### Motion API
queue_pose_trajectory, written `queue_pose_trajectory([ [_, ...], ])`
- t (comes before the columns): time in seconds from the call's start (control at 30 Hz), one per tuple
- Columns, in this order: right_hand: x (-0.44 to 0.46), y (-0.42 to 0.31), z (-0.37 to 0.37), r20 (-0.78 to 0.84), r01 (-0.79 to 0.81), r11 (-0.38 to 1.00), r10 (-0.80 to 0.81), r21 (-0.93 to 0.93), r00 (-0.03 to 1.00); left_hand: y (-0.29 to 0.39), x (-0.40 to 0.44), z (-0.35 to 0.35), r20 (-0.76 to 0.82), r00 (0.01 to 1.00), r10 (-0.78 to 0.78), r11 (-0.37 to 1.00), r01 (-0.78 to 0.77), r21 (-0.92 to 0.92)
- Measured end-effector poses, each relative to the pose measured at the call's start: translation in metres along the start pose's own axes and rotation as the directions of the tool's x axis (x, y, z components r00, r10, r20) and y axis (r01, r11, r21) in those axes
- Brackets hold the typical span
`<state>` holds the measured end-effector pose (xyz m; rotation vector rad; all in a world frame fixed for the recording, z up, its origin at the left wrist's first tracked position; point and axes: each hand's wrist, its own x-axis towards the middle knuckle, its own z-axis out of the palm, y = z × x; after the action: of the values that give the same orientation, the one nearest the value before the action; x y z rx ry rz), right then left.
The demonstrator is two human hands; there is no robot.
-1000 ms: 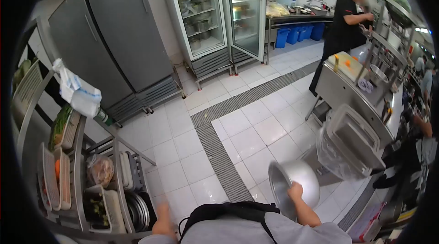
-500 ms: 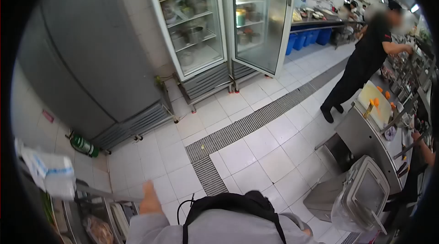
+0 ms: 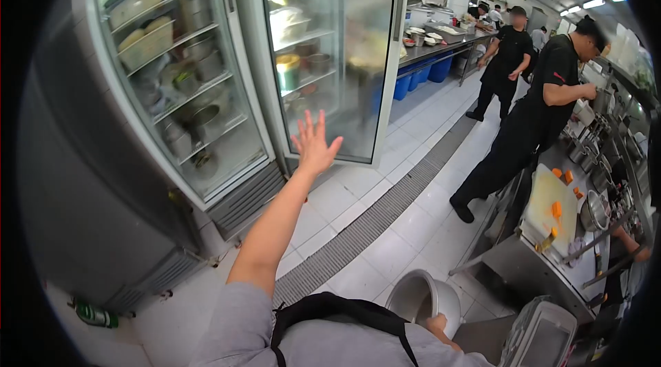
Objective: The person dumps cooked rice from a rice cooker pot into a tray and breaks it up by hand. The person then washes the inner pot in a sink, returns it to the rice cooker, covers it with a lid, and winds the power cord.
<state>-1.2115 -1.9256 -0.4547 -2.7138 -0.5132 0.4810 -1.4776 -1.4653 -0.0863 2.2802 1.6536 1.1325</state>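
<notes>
My left hand (image 3: 315, 146) is stretched out in front of me with its fingers spread and holds nothing. It appears in front of the lower part of an open glass fridge door (image 3: 358, 85); whether it touches the glass is not clear. Down at the right, my right hand (image 3: 438, 326) grips the rim of a large metal bowl (image 3: 444, 298), which hangs tilted at my side. Inside, the part of the bowl that shows holds nothing I can make out.
A glass-fronted fridge (image 3: 227, 181) with pots and tubs is at left. Two people in black (image 3: 551, 91) (image 3: 508, 57) are at right. A counter bears a cutting board (image 3: 551, 208) with orange pieces; below is a lidded bin (image 3: 547, 336). A floor drain (image 3: 385, 215) runs between.
The view has moved closer to the fridges. My left arm has risen and reached forward, its fingers now spread. The bowl in my right hand shows again at the lower right.
</notes>
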Motion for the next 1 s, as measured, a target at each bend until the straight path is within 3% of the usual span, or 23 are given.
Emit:
queue_pose_trajectory([
  [0.1,0.080,-0.088,0.011,-0.117,0.055,0.998,-0.059,-0.037,0.991,0.020,0.078,0.042,0.099,0.984,0.150,0.988,-0.153,0.026],
  [0.2,0.142,-0.171,-0.005,-0.174,0.051,0.997,-0.039,0.066,0.984,0.014,0.162,0.104,0.115,0.969,0.217,0.971,-0.226,0.076],
  [0.27,0.193,-0.209,0.001,-0.364,0.137,0.979,-0.073,0.153,0.929,0.009,0.207,0.140,0.140,0.965,0.223,0.968,-0.235,0.083],
  [0.3,0.211,-0.232,-0.006,-0.384,0.135,0.978,-0.065,0.157,0.921,0.011,0.235,0.157,0.145,0.966,0.213,0.969,-0.228,0.097],
  [0.37,0.238,-0.283,-0.017,-0.229,0.075,0.994,-0.055,0.078,0.972,0.008,0.275,0.194,0.149,0.972,0.180,0.974,-0.197,0.112],
  [0.47,0.278,-0.343,-0.022,-0.351,0.169,0.978,-0.117,0.121,0.929,0.000,0.310,0.240,0.230,0.970,0.085,0.987,-0.114,0.117],
  [0.53,0.311,-0.377,-0.028,-0.326,0.117,0.986,-0.071,0.123,0.943,-0.003,0.329,0.273,0.271,0.962,-0.041,0.997,0.023,0.069],
  [0.6,0.347,-0.409,-0.036,-0.308,0.083,0.989,-0.041,0.122,0.950,-0.002,0.339,0.297,0.186,0.982,-0.025,0.997,0.011,0.078],
  [0.67,0.386,-0.437,-0.043,-0.279,0.160,0.980,-0.121,0.121,0.953,-0.007,0.353,0.317,0.112,0.994,-0.012,0.998,0.004,0.070],
  [0.83,0.500,-0.496,-0.045,-0.271,0.202,0.978,-0.180,0.057,0.946,0.001,0.390,0.318,0.029,1.000,-0.002,1.000,0.001,0.019],
  [1.0,0.597,-0.549,-0.075,-0.309,0.319,0.941,-0.274,0.108,0.911,0.040,0.419,0.348,0.146,0.979,0.145,0.976,-0.117,-0.185],
])
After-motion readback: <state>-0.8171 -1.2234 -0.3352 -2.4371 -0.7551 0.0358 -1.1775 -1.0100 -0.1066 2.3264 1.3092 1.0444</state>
